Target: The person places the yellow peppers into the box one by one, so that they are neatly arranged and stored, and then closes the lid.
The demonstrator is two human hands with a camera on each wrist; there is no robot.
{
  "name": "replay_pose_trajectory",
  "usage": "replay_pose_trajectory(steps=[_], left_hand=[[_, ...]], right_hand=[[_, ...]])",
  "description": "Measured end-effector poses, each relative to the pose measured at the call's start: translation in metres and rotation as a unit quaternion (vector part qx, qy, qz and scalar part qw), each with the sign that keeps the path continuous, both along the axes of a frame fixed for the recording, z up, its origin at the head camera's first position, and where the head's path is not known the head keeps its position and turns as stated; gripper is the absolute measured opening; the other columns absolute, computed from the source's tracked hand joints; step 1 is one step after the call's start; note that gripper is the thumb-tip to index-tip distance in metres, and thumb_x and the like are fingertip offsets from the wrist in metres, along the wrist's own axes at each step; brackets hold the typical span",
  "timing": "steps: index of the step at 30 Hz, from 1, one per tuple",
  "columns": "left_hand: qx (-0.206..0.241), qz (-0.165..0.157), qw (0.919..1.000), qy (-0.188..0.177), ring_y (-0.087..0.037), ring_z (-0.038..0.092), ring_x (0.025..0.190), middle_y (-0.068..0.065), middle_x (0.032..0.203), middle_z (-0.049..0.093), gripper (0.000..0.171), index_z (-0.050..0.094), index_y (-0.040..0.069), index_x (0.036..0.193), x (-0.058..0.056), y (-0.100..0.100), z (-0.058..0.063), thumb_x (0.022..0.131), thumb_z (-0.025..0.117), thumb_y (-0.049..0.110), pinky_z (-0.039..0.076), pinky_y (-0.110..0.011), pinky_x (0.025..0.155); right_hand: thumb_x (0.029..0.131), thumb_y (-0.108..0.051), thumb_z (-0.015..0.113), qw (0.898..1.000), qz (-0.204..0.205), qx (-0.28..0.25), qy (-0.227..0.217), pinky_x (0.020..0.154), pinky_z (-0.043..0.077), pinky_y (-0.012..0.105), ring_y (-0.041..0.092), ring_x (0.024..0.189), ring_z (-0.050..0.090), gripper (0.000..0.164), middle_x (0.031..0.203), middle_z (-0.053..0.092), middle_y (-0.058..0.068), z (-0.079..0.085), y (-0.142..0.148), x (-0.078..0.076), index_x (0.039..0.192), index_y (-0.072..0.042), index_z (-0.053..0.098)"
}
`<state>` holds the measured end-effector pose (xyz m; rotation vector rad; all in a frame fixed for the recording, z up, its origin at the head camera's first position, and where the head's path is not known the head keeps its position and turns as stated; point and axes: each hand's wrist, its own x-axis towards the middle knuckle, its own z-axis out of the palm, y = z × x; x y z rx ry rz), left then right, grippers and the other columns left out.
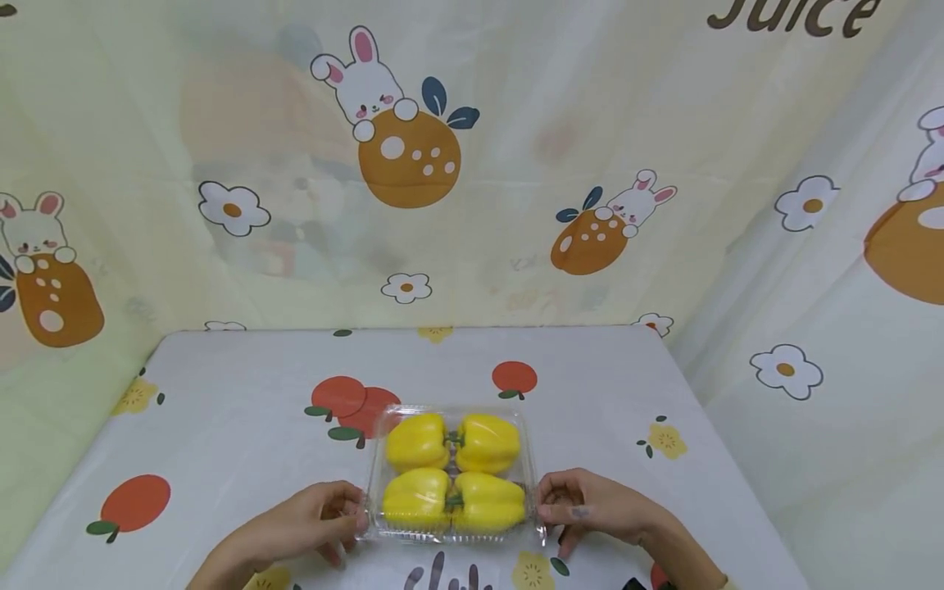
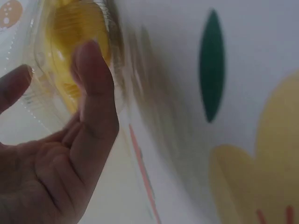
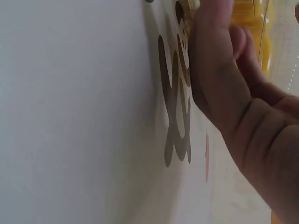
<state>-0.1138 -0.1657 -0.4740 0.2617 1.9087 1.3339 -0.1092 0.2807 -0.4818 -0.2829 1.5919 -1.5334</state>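
A clear plastic clamshell box (image 1: 376, 467) with several yellow bell peppers (image 1: 487, 442) inside sits near the front of the table. The peppers lie in two rows, green stems turned inward. At the box's left side my left hand (image 1: 317, 518) grips the edge, its thumb and fingers bent about the front corner. On the opposite side, my right hand (image 1: 593, 506) holds the right edge near the front corner with curled fingers. The left wrist view shows the thumb and fingers on either side of the box wall. In the right wrist view the hand hides most of the box.
A white tablecloth (image 1: 243, 426) printed with red fruits and yellow flowers covers the table. Behind it hangs a cream curtain (image 1: 501, 213) with rabbit prints, and further curtain panels close in the left and right sides. A small dark object (image 1: 634, 584) shows at the bottom edge.
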Motion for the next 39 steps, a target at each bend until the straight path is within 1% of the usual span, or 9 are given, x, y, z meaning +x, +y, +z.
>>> replay_pose_trajectory(steps=[4, 8, 11, 18, 24, 26, 28, 33, 39], left_hand=[[0.021, -0.033, 0.9987, -0.032, -0.015, 0.064, 0.073, -0.001, 0.083, 0.068, 0.031, 0.068, -0.003, 0.115, -0.003, 0.000, -0.006, 0.107, 0.061, 0.027, 0.062, -0.026, 0.071], [0.040, -0.044, 0.9970, -0.049, -0.012, 0.062, 0.068, 0.002, 0.073, 0.063, 0.035, 0.069, -0.007, 0.105, -0.003, 0.002, -0.008, 0.108, 0.059, 0.026, 0.059, -0.022, 0.067], [0.043, -0.045, 0.9966, -0.054, -0.011, 0.062, 0.065, 0.002, 0.069, 0.061, 0.039, 0.069, -0.010, 0.103, -0.002, 0.002, -0.007, 0.108, 0.060, 0.027, 0.056, -0.020, 0.066], [0.067, -0.054, 0.9942, -0.065, -0.008, 0.060, 0.063, 0.004, 0.068, 0.061, 0.047, 0.063, -0.020, 0.107, 0.000, 0.002, -0.008, 0.107, 0.062, 0.027, 0.055, -0.018, 0.063], [0.077, -0.053, 0.9921, -0.084, -0.006, 0.056, 0.059, 0.005, 0.070, 0.061, 0.047, 0.057, -0.023, 0.108, 0.000, 0.001, -0.012, 0.106, 0.062, 0.023, 0.053, -0.016, 0.059], [0.078, -0.050, 0.9919, -0.087, -0.006, 0.054, 0.057, 0.005, 0.070, 0.061, 0.044, 0.058, -0.022, 0.106, 0.000, 0.001, -0.012, 0.105, 0.062, 0.022, 0.052, -0.015, 0.058], [0.077, -0.047, 0.9919, -0.089, -0.006, 0.054, 0.057, 0.005, 0.070, 0.060, 0.039, 0.062, -0.016, 0.098, 0.001, 0.001, -0.013, 0.105, 0.062, 0.022, 0.051, -0.015, 0.057], [0.074, -0.038, 0.9917, -0.098, -0.007, 0.053, 0.058, 0.005, 0.071, 0.060, 0.023, 0.066, 0.008, 0.088, 0.001, 0.002, -0.013, 0.105, 0.062, 0.023, 0.051, -0.016, 0.059], [0.076, -0.023, 0.9908, -0.110, -0.008, 0.052, 0.060, 0.005, 0.072, 0.061, 0.022, 0.069, 0.009, 0.091, 0.001, 0.002, -0.012, 0.104, 0.063, 0.026, 0.051, -0.017, 0.060]], right_hand=[[0.107, -0.018, 0.062, 1.000, 0.025, -0.006, -0.002, 0.075, 0.065, 0.027, 0.013, 0.097, 0.069, 0.018, 0.103, 0.071, 0.000, -0.002, 0.000, 0.003, 0.118, -0.004, 0.066], [0.106, -0.015, 0.062, 0.999, 0.044, -0.025, 0.002, 0.073, 0.064, 0.024, 0.009, 0.094, 0.071, 0.033, 0.103, 0.075, 0.000, -0.006, -0.001, 0.004, 0.115, 0.017, 0.062], [0.106, -0.014, 0.062, 0.998, 0.048, -0.039, 0.005, 0.072, 0.064, 0.023, 0.007, 0.090, 0.070, 0.043, 0.101, 0.076, 0.000, -0.008, -0.002, 0.004, 0.119, 0.027, 0.053], [0.104, -0.010, 0.064, 0.998, 0.029, -0.047, -0.006, 0.074, 0.065, 0.025, 0.008, 0.090, 0.075, 0.037, 0.099, 0.080, 0.000, -0.009, -0.002, 0.004, 0.115, 0.025, 0.057], [0.104, -0.010, 0.062, 0.998, 0.028, -0.057, -0.010, 0.075, 0.065, 0.024, 0.008, 0.090, 0.075, 0.052, 0.097, 0.080, -0.002, -0.008, -0.004, 0.003, 0.114, 0.036, 0.041], [0.104, -0.011, 0.062, 0.998, 0.028, -0.058, -0.014, 0.075, 0.065, 0.025, 0.007, 0.090, 0.075, 0.053, 0.096, 0.080, -0.002, -0.008, -0.005, 0.002, 0.113, 0.036, 0.040], [0.104, -0.011, 0.063, 0.998, 0.029, -0.056, -0.014, 0.075, 0.065, 0.025, 0.008, 0.089, 0.075, 0.046, 0.096, 0.080, -0.002, -0.009, -0.005, 0.002, 0.109, 0.032, 0.048], [0.103, -0.009, 0.065, 0.998, 0.034, -0.049, -0.005, 0.075, 0.065, 0.025, 0.008, 0.091, 0.076, 0.019, 0.098, 0.080, 0.001, -0.011, -0.003, 0.001, 0.105, 0.010, 0.068], [0.103, -0.007, 0.062, 0.997, 0.040, -0.067, 0.005, 0.076, 0.065, 0.025, 0.009, 0.092, 0.076, 0.043, 0.098, 0.080, 0.000, -0.014, -0.003, 0.000, 0.113, 0.034, 0.049]])
